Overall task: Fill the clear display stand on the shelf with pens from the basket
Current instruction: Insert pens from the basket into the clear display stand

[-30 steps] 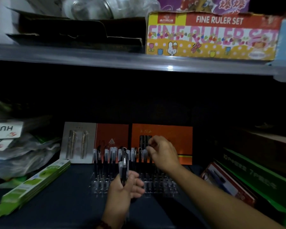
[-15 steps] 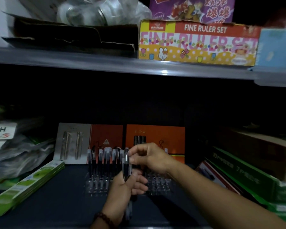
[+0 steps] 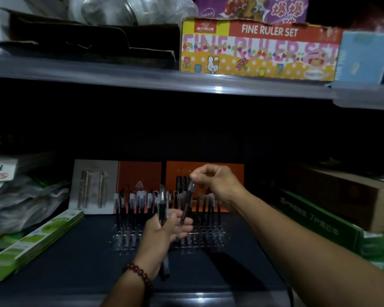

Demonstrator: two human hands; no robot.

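The clear display stand (image 3: pixel 129 239) sits on the dark lower shelf, with several black pens with clear caps standing upright in it. My left hand (image 3: pixel 164 229) is in front of the stand and grips a bundle of black pens (image 3: pixel 163 212); their lower ends stick out below my wrist. My right hand (image 3: pixel 217 181) is raised above the stand's right half and pinches the capped top of a single pen (image 3: pixel 186 204), which hangs down at a slant just above my left fingers. The basket is out of view.
Orange and grey pen cards (image 3: pixel 140 185) lean behind the stand. Green flat packs (image 3: pixel 38 238) lie at the left, green and brown boxes (image 3: pixel 319 218) at the right. The upper shelf (image 3: pixel 142 74) holds a "Fine Ruler Set" box (image 3: pixel 259 47) overhead.
My right hand came back from the stand to the bundle, pinched one pen by its top and lifted it up and to the right. My left hand stayed in place.
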